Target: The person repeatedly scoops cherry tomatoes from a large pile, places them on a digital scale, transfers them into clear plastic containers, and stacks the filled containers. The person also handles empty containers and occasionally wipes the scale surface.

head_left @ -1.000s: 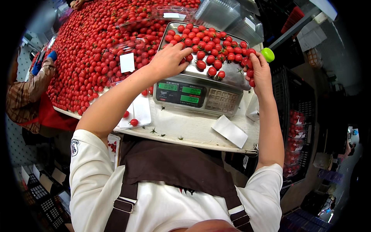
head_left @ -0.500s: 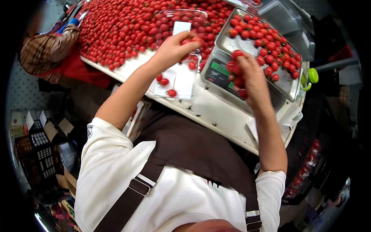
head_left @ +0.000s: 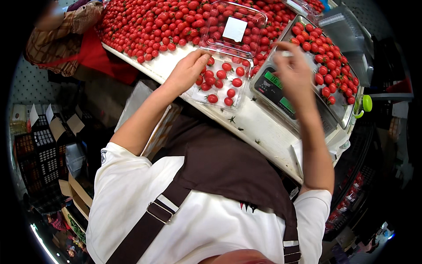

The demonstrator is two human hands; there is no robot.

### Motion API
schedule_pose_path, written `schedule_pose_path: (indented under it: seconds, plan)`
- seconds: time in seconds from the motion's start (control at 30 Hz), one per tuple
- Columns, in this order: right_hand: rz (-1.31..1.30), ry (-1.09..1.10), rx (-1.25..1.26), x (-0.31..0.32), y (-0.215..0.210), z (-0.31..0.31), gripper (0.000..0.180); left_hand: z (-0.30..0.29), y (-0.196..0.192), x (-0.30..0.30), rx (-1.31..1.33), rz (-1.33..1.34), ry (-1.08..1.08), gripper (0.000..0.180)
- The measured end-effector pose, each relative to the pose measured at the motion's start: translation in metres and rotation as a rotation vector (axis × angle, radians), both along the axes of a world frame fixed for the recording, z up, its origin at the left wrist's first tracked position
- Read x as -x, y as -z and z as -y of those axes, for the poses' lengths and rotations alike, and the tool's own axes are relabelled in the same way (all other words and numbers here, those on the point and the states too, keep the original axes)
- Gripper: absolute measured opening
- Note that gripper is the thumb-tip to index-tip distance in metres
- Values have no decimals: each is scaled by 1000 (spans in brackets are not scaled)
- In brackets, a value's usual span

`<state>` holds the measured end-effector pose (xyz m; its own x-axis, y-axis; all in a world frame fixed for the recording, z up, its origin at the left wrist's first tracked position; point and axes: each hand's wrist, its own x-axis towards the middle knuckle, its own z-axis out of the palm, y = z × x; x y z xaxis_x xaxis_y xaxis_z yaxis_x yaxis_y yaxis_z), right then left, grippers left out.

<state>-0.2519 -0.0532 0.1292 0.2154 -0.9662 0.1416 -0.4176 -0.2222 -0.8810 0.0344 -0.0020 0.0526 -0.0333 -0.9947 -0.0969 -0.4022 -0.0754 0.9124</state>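
Note:
My left hand (head_left: pixel 191 69) has its fingers pressed together at the left edge of an open clear plastic box (head_left: pixel 239 100), near the hinge. Several cherry tomatoes (head_left: pixel 219 83), some with green stems, lie loose in the box's base. Its lid (head_left: pixel 216 9) is folded back over the big tomato heap and carries a white square label (head_left: pixel 235 29). Above the near left part of the scale (head_left: pixel 274 93), my right hand (head_left: pixel 292 70) is smeared by motion; its fingers do not show clearly. A metal tray (head_left: pixel 307 66) on the scale bears many cherry tomatoes (head_left: pixel 332 61).
A large heap of cherry tomatoes (head_left: pixel 158 26) covers the far side of the white table (head_left: pixel 263 136). Clear plastic boxes (head_left: pixel 347 35) are stacked at the far right, near a green-capped item (head_left: pixel 367 103). At left is another person's plaid sleeve (head_left: pixel 59 39). Fallen green stems (head_left: pixel 231 119) dot the near edge.
More tomatoes are in the box's base. The tomatoes formerly in my right hand are gone from it. My left hand has drawn back to the box's left edge. The whole view has shifted slightly.

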Motion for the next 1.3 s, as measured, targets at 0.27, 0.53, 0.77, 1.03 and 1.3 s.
schedule_pose_path:
  seconds: [0.27,0.53,0.77,1.03,1.3]
  plan:
    - [-920,361,391,189,35,96,67,-2,-20,-15,84,-103,-210,30]
    - [-898,38,623,136,56,69,55,11,-28,21,102,-69,-100,30]
    - [-776,-56,532,167,18,17,52,27,-40,61,133,-76,43,24]
    - [-724,259,141,207,9,-12,80,81,-73,164,651,391,424,47]
    - [-700,153,367,171,31,19,73,131,-50,249,669,644,593,72]
